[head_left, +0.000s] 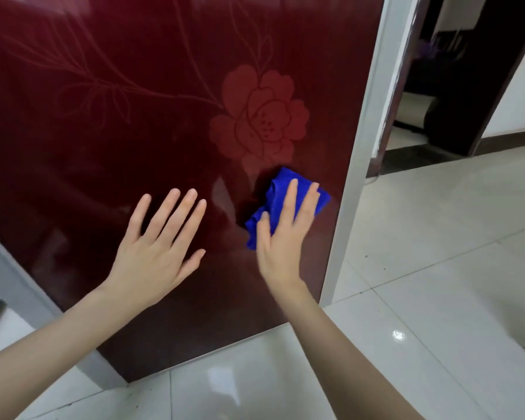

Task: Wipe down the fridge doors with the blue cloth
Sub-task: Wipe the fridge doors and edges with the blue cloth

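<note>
Pale glossy floor tiles (437, 268) run under a tall fridge door (119, 131), dark red and shiny, which fills most of the view from 9 o'clock up to 12. Its top and left side are cut off by the frame. A lighter red flower (261, 116) is printed just right of centre, with faint stems trailing toward 10 o'clock that are hard to follow in the glare. A grey edge strip (361, 147) borders the door on the right. Beyond it, at 2 o'clock, is a dark doorway (443, 95); the shapes inside are too dim to identify.

The blue cloth (275, 192) lies bunched against the door just below the flower, near the grey strip. The right hand (281, 237) presses it flat with straight fingers, which cover its middle; blue shows past the fingertips and beside the thumb. At 8 o'clock from the cloth, well apart from it, the left hand (161, 247) is spread open, fingers straight and fanned. Whether its palm touches the door cannot be told. Murky reflections cloud the lower door.
</note>
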